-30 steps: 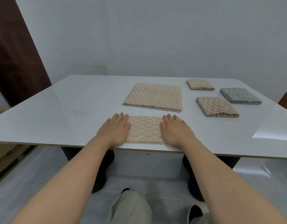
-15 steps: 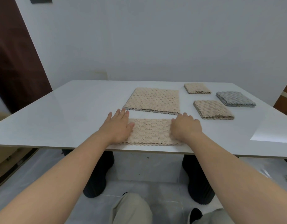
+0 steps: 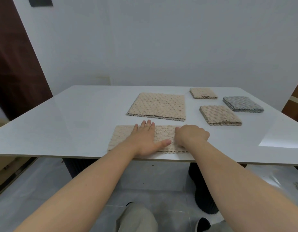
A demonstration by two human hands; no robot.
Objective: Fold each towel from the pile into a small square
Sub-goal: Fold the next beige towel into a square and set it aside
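One change — left hand (image 3: 145,139) slid inward on towel (image 3: 121,136), right hand (image 3: 191,136) gripping.

Two small beige squares (image 3: 203,93) (image 3: 220,115), one grey square (image 3: 243,104), one beige strip (image 3: 120,137), one pile (image 3: 158,104) of perhaps several towels.

1 head-worn wide-angle camera looks forward and down from close above the table (image 3: 61,124).

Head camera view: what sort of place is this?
Probably a plain indoor room, perhaps a home or workroom: a white table with folded towels laid out on it, a plain white wall, a dark brown door at left.
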